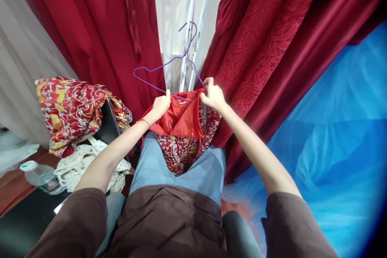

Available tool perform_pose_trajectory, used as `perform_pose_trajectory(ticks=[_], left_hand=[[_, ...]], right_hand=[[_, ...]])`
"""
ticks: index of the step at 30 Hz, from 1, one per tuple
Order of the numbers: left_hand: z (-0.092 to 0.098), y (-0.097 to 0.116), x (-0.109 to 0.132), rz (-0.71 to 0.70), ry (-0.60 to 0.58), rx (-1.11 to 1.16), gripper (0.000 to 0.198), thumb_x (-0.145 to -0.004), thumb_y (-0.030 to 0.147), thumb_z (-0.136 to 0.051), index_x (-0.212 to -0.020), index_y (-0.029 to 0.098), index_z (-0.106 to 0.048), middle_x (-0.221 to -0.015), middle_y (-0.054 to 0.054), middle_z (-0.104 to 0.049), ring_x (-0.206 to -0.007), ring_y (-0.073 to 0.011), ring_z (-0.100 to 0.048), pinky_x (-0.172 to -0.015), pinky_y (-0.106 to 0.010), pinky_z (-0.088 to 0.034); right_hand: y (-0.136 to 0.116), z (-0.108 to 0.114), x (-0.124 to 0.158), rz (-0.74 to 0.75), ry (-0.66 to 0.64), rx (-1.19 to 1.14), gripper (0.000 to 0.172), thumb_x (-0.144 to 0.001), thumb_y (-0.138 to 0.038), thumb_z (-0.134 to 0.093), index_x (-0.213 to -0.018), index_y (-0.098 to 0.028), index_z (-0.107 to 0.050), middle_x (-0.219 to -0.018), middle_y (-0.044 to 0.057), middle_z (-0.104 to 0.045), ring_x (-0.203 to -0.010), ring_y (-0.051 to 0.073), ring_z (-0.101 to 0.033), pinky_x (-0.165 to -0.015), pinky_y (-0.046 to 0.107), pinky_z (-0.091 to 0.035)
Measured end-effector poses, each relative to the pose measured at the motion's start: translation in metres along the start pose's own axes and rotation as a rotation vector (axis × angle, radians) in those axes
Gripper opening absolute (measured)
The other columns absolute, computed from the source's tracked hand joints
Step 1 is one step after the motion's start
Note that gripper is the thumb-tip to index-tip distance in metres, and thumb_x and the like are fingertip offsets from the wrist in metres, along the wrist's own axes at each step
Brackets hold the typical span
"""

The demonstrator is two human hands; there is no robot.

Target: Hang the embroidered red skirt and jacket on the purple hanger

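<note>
1. A red embroidered garment (181,120) hangs over the person's lap, its neck opening stretched wide.
2. A purple wire hanger (184,55) looks half fitted: the right end is under the collar, the left end bare outside.
3. The left hand (161,105) and right hand (213,95), arms outstretched, each pinch the collar edge tight.
4. Red curtains (99,28) hang behind.

The red garment (181,123) shows its plain red lining outward, with silver-and-gold embroidered cloth beneath. It hangs bunched just below the purple wire hanger (185,55), its top edge stretched along the lower bar. The hanger is tilted, hook uppermost, its left end bare.
</note>
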State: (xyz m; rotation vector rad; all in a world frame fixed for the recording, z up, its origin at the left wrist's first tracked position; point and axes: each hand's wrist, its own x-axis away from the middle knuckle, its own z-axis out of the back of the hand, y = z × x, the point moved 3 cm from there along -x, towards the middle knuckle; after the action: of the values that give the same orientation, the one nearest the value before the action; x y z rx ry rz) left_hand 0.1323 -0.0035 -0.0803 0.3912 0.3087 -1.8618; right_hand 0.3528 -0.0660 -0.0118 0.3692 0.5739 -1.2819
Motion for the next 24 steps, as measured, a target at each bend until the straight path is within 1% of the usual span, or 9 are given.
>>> perform_pose_trajectory(ticks=[3,6,9,11,13,15,16,20,24], left_hand=[[-0.002,-0.015,0.006,-0.009,0.036,0.063,0.055,-0.099,0.019,-0.04,-0.15,0.003,-0.028,-0.098,-0.019,-0.074,-0.092,-0.0279,-0.074,-0.078,-0.031,-0.051],[-0.006,-0.034,0.019,-0.116,0.097,0.147,0.069,-0.096,0.025,-0.051,-0.156,0.01,-0.021,-0.116,-0.016,-0.071,-0.097,-0.025,-0.073,-0.078,-0.027,-0.05],[-0.014,-0.058,0.035,-0.13,0.107,0.157,0.079,-0.092,0.038,-0.06,-0.156,0.011,-0.024,-0.128,-0.018,-0.067,-0.103,-0.0275,-0.071,-0.081,-0.028,-0.05],[-0.021,-0.075,0.042,-0.024,-0.021,0.12,0.078,-0.085,0.047,-0.068,-0.148,0.01,-0.042,-0.124,-0.02,-0.069,-0.11,-0.0326,-0.069,-0.084,-0.031,-0.051],[-0.031,-0.092,0.046,0.146,-0.275,0.121,0.063,-0.076,0.047,-0.076,-0.127,0.011,-0.064,-0.116,-0.021,-0.072,-0.112,-0.0358,-0.068,-0.083,-0.032,-0.052],[-0.036,-0.104,0.048,0.293,-0.498,0.171,0.045,-0.072,0.04,-0.079,-0.106,0.011,-0.074,-0.105,-0.021,-0.075,-0.1,-0.0346,-0.072,-0.076,-0.031,-0.053],[-0.037,-0.108,0.047,0.339,-0.555,0.203,0.039,-0.072,0.037,-0.078,-0.1,0.01,-0.075,-0.099,-0.021,-0.076,-0.091,-0.0329,-0.074,-0.071,-0.03,-0.054],[-0.033,-0.112,0.043,0.428,-0.549,0.295,0.031,-0.072,0.031,-0.075,-0.09,0.006,-0.076,-0.079,-0.02,-0.076,-0.075,-0.0326,-0.075,-0.061,-0.03,-0.054],[-0.041,-0.109,0.057,0.6,-0.554,0.528,0.015,-0.071,0.021,-0.074,-0.073,0.006,-0.072,-0.059,-0.02,-0.069,-0.066,-0.0358,-0.074,-0.059,-0.035,-0.056]], right_hand=[[-0.007,-0.003,0.001,-0.014,-0.069,0.151,0.051,-0.086,-0.03,-0.04,-0.13,-0.006,-0.048,-0.091,0.018,-0.071,-0.08,0.032,-0.064,-0.073,0.04,-0.042],[-0.005,-0.003,0.002,-0.027,-0.139,0.275,0.043,-0.092,-0.03,-0.034,-0.119,-0.009,-0.059,-0.098,0.022,-0.072,-0.088,0.034,-0.067,-0.072,0.038,-0.04],[-0.001,-0.001,0.001,-0.071,-0.173,0.32,0.043,-0.095,-0.028,-0.03,-0.115,-0.009,-0.063,-0.102,0.024,-0.072,-0.093,0.035,-0.068,-0.072,0.036,-0.04],[-0.001,-0.001,0.0,-0.083,-0.187,0.324,0.043,-0.096,-0.028,-0.03,-0.115,-0.01,-0.063,-0.104,0.024,-0.072,-0.095,0.035,-0.068,-0.071,0.036,-0.039],[-0.003,-0.001,-0.001,-0.077,-0.2,0.314,0.042,-0.096,-0.028,-0.031,-0.116,-0.01,-0.064,-0.104,0.023,-0.072,-0.095,0.035,-0.068,-0.071,0.035,-0.039],[-0.007,-0.003,-0.001,-0.071,-0.209,0.299,0.042,-0.096,-0.029,-0.031,-0.116,-0.01,-0.063,-0.105,0.023,-0.072,-0.094,0.034,-0.068,-0.072,0.035,-0.039],[-0.008,-0.003,-0.001,-0.073,-0.212,0.294,0.042,-0.096,-0.029,-0.032,-0.117,-0.01,-0.063,-0.105,0.023,-0.072,-0.094,0.034,-0.068,-0.072,0.035,-0.039],[-0.004,0.0,0.002,-0.103,-0.215,0.289,0.042,-0.096,-0.03,-0.033,-0.118,-0.011,-0.063,-0.108,0.023,-0.071,-0.093,0.033,-0.067,-0.073,0.035,-0.039],[0.012,0.007,0.005,-0.129,-0.185,0.303,0.042,-0.096,-0.03,-0.033,-0.114,-0.013,-0.066,-0.104,0.022,-0.072,-0.09,0.032,-0.067,-0.069,0.033,-0.037]])
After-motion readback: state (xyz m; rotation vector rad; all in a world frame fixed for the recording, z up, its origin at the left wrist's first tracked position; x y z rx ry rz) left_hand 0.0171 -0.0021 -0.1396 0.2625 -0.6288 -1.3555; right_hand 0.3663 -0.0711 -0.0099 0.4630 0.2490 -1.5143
